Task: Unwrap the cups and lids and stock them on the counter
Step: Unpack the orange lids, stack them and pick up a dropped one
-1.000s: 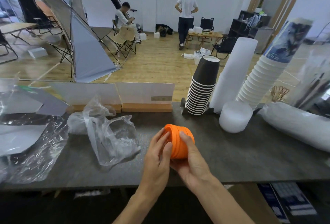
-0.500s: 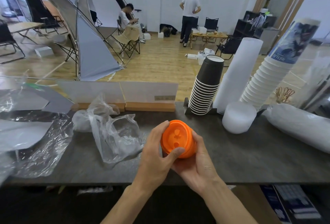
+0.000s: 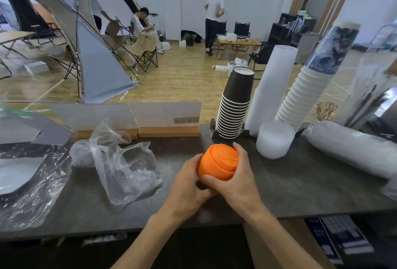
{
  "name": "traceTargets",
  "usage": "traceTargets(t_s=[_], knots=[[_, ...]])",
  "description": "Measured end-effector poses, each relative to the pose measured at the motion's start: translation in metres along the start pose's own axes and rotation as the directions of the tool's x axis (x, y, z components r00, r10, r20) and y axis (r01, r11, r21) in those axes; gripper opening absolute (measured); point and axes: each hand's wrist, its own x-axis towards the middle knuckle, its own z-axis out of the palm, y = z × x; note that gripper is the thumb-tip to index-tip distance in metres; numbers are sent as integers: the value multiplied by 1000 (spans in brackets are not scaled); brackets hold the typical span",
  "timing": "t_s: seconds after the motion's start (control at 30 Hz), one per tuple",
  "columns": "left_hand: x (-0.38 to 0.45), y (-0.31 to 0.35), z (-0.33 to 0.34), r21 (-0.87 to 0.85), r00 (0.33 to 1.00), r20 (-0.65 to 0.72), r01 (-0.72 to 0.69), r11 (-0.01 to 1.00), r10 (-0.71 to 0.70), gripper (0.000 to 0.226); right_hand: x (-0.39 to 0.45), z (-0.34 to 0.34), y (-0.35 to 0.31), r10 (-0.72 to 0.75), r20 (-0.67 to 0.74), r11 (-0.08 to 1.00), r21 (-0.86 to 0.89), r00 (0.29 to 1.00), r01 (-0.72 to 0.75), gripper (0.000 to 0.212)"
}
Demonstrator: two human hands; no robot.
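At the centre of the desk (image 3: 300, 193) both hands hold a stack of lids (image 3: 218, 162), the left hand (image 3: 189, 185) at its 8 o'clock, the right hand (image 3: 234, 174) at its 4 o'clock. Crumpled wrap (image 3: 120, 161) lies at 9 o'clock. A stack of cups (image 3: 234, 107) stands at 12 o'clock, a tall sleeve (image 3: 270, 88) just beside it at 1 o'clock, a leaning cup stack (image 3: 309, 88) behind a low lid pile (image 3: 274, 140). A wrapped roll (image 3: 352, 146) lies at 3 o'clock.

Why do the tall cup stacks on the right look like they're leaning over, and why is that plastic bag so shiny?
In the head view, the wide-angle lens bends things near the edges, so the white cup stack seems to tilt; the black cup stack tilts less. The crumpled plastic bag glints with room light. The orange lids, held by the left hand and right hand, look sharp.
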Motion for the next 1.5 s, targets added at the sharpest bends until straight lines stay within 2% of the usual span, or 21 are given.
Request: traceTargets(t_s=[0.1, 0.17, 0.23, 0.37, 0.53, 0.6, 0.87, 0.97, 1.07, 1.13, 1.23, 1.33, 1.4, 1.5], knots=[[25, -3, 10, 43, 1000, -1, 20, 999, -20, 91, 25, -5, 10, -11, 20, 998, -57, 1000, 12, 104], [43, -5, 13, 70, 999, -1, 43, 997, -43, 92, 44, -14, 13, 6, 92, 996, -94, 996, 2, 97], [60, -9, 13, 111, 998, -12, 60, 992, -59, 94, 61, -20, 16, 16, 145, 994, -111, 989, 0, 99], [79, -14, 14, 152, 995, -15, 97, 984, -96, 95, 84, -20, 26, 23, 119, 994, -113, 993, -9, 109], [83, -25, 23, 198, 990, -18, 144, 970, -143, 99, 90, -10, 36, 1, 90, 996, -89, 996, 7, 88], [83, -30, 25, 219, 990, -21, 139, 966, -137, 100, 90, -8, 38, 4, 97, 997, -83, 995, 4, 87], [80, -37, 28, 175, 997, -40, 76, 982, -70, 96, 86, -2, 41, 16, 95, 1000, -23, 995, -14, 92], [75, -33, 23, 69, 996, -76, 52, 996, -47, 100, 87, -8, 41, 56, 54, 992, 114, 997, -62, 86], [73, -20, 19, -96, 981, -193, -21, 995, 2, 98, 84, -13, 30, 120, 59, 907, 399, 991, -134, 63], [75, -13, 17, -184, 969, -243, -81, 980, 35, 90, 81, -12, 21, 146, 104, 829, 529, 984, -179, 62], [79, -6, 14, -224, 974, -215, -118, 968, 69, 79, 78, -9, 13, 172, 137, 781, 584, 976, -220, 63], [80, 2, 10, -270, 980, -195, -91, 959, 38, 80, 75, -8, 9, 224, 293, 655, 660, 929, -367, 51], [83, 7, 9, -213, 979, -197, -93, 973, 50, 83, 73, -7, 10, 261, 377, 584, 672, 889, -457, 50], [88, 14, 9, -113, 981, -182, -91, 989, 69, 90, 75, -3, 14, 295, 440, 519, 672, 848, -529, 60]])
